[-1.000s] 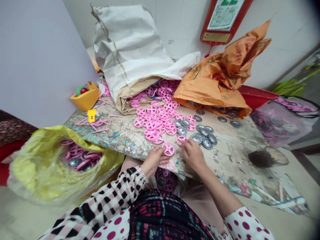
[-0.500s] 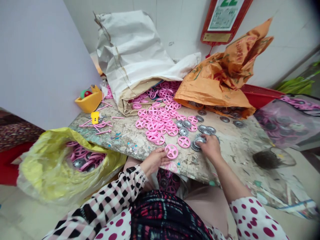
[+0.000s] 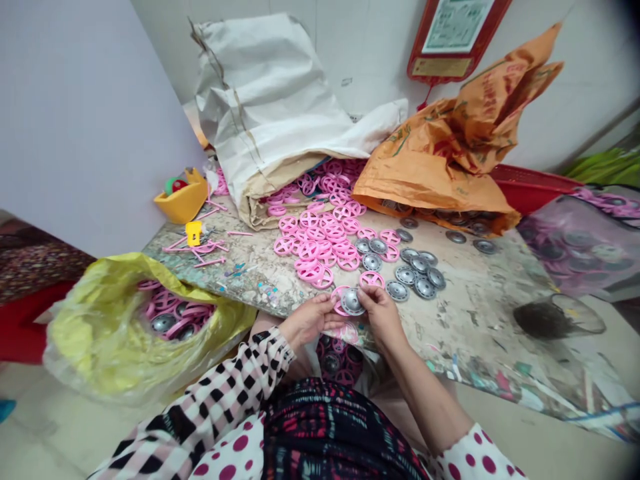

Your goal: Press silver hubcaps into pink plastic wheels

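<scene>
Near the table's front edge, my left hand (image 3: 311,320) is closed on a pink spoked toy wheel ring (image 3: 336,297). My right hand (image 3: 383,313) pinches a silver wheel disc (image 3: 353,302), which overlaps the front of the pink ring; whether the two are joined I cannot tell. Just beyond my right fingers lies another pink ring (image 3: 372,280). To the right is a loose group of silver discs (image 3: 419,270). A heap of pink rings (image 3: 320,240) spreads from the mouth of a white sack (image 3: 280,100).
An orange sack (image 3: 440,160) at the back right spills silver discs. At the left, pink rods (image 3: 200,252) lie by a yellow container (image 3: 183,199). A yellow bag (image 3: 90,333) of pink and silver wheels hangs below the table edge. A dark-filled clear cup (image 3: 560,317) lies at the right.
My right hand has come left from the silver discs, bringing one disc to the pink ring in my left hand. The left hand stays nearly in place.
</scene>
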